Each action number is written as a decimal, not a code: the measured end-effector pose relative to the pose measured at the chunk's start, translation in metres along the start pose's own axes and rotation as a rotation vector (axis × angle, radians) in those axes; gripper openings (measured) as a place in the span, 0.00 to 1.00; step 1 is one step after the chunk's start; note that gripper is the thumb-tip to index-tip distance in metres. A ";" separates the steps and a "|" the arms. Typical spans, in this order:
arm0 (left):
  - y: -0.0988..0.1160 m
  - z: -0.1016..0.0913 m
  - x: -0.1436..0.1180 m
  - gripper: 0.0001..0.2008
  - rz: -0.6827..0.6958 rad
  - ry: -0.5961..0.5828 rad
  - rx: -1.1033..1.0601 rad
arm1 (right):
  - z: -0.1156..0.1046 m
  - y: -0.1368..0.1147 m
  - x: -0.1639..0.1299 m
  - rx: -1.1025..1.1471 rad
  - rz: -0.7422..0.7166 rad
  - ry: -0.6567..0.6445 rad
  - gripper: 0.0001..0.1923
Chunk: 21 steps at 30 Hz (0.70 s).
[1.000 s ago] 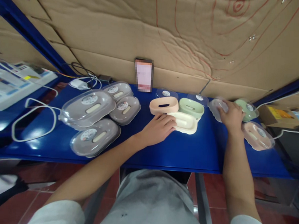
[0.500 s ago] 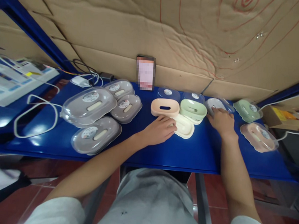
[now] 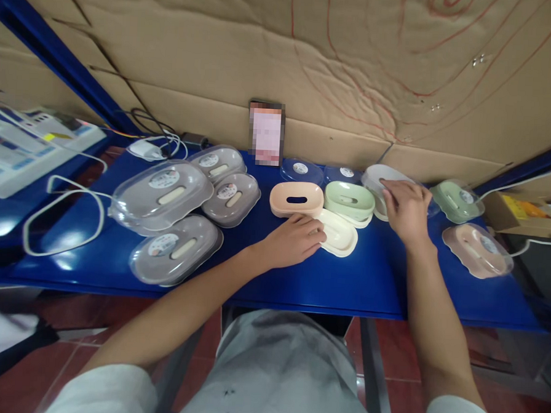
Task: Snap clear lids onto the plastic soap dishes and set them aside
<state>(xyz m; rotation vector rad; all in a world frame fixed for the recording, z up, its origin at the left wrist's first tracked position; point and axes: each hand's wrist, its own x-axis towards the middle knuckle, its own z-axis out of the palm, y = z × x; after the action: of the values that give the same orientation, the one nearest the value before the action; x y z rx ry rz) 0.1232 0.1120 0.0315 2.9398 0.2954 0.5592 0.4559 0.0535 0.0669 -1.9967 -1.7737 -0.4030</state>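
Right hand [image 3: 407, 210] gripping tilted white soap-dish tray [image 3: 377, 178], fingers curled over rim, far right of table [image 3: 299, 282] | left hand [image 3: 296, 238] pressing cream soap-dish base [image 3: 341, 234], fingers flat together | handling light, rigid, slick plastic; gripping at rims.

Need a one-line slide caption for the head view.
Left hand rests on a cream soap dish; right hand grips a white dish on the blue table.

You have four grey lidded soap boxes [image 3: 163, 191] well to the left of your left hand [image 3: 293, 239], and three open trays at its fingertips: one peach [image 3: 297, 199], one green [image 3: 349, 201], one cream [image 3: 337, 233]. Two clear lids [image 3: 301, 169] lie just beyond them. Your right hand [image 3: 405, 208] grips one white piece [image 3: 378, 178]; two lidded boxes, one green [image 3: 457, 200] and one pink [image 3: 477, 250], sit to its right
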 end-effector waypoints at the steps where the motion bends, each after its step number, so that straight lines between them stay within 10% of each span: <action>1: 0.000 0.000 0.000 0.09 0.000 -0.001 -0.001 | 0.001 0.001 -0.001 0.014 -0.022 0.018 0.22; 12: 0.001 -0.001 0.000 0.09 0.005 -0.001 -0.008 | -0.007 -0.004 0.004 0.038 0.012 -0.030 0.23; 21: 0.002 0.000 0.000 0.08 0.008 0.020 0.005 | -0.078 0.123 -0.093 -0.379 0.624 0.013 0.45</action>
<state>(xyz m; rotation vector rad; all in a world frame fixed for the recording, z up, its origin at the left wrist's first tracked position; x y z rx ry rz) 0.1231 0.1102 0.0320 2.9436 0.2874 0.5900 0.5699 -0.0762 0.0726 -2.6573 -1.0242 -0.5636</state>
